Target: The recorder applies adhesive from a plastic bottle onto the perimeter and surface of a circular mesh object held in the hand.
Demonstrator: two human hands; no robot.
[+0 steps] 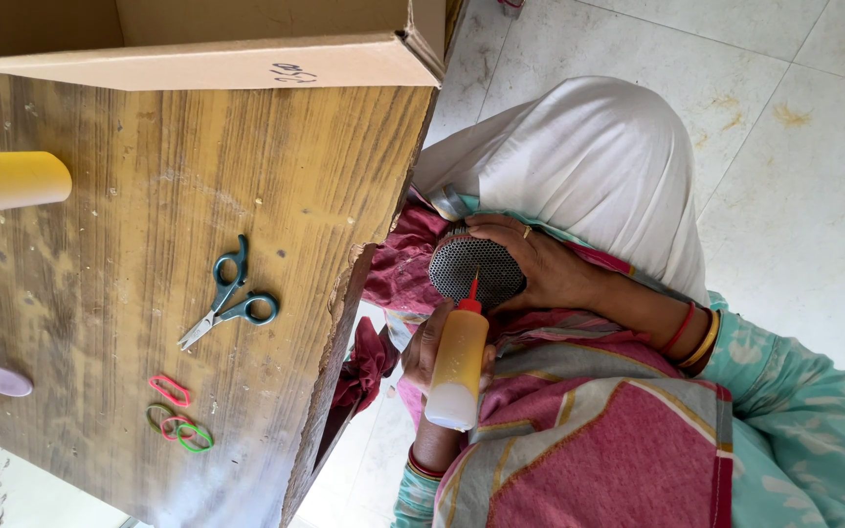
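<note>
Gripping yellow squeeze bottle (459, 365) in one hand (425, 347) (nozzle up), other hand (540, 264) cupping perforated black disc (474, 271) above.

We hold a yellow glue bottle (458, 365) in our left hand (424, 344), its red nozzle touching the round mesh piece (474, 271) cupped by our right hand (547, 266). Beside that piece, scissors (229, 296) and coloured elastic bands (178, 416) lie on the wooden table (129, 225).

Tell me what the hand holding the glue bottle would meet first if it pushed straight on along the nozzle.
Probably the black perforated disc: the left hand aims the yellow squeeze bottle at it, the red tip seemingly touching.
</note>
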